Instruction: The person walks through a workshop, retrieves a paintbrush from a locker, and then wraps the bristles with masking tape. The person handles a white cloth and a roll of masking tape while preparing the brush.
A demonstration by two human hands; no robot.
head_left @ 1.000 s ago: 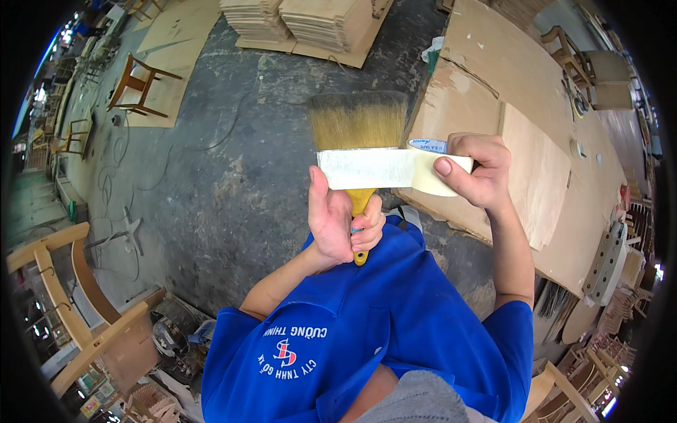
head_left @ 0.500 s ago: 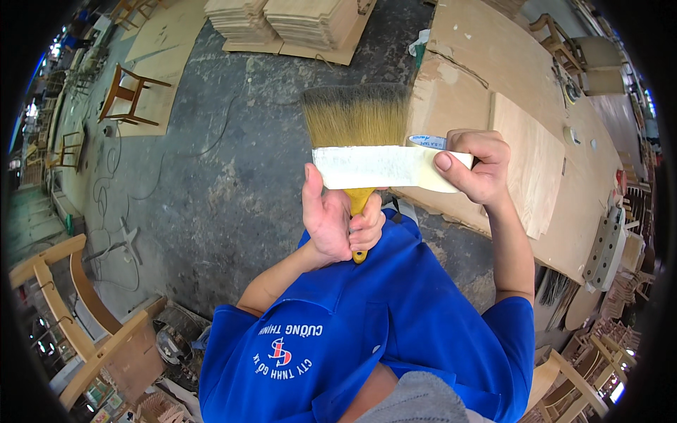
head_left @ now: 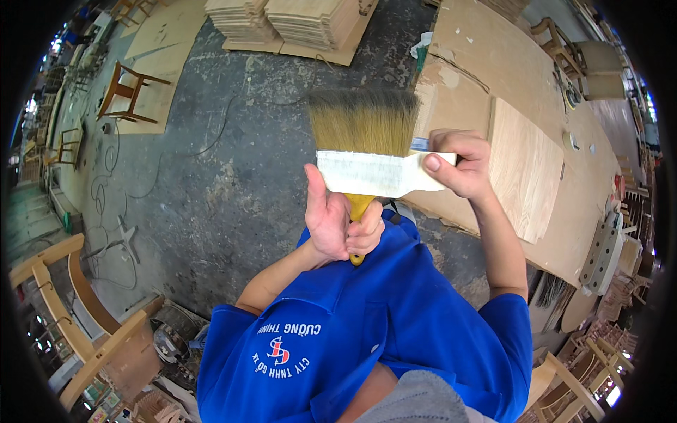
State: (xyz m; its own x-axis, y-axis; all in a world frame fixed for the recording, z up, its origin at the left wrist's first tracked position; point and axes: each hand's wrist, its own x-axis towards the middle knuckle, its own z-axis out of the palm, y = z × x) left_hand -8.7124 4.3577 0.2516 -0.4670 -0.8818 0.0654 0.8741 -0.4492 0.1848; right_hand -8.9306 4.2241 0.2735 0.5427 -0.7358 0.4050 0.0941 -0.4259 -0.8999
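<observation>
Gripping a flat paintbrush (head_left: 363,127) is the left hand (head_left: 337,227). The right hand (head_left: 463,166) is clasping a masking-tape roll (head_left: 424,179).

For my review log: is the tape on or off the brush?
On: the pale tape crosses the brush below its bristles and reaches the right hand.

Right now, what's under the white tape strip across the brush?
Bristles show past one edge of the tape strip, yellow handle past the other. Whatever lies directly under it is covered, can't be seen.
</observation>
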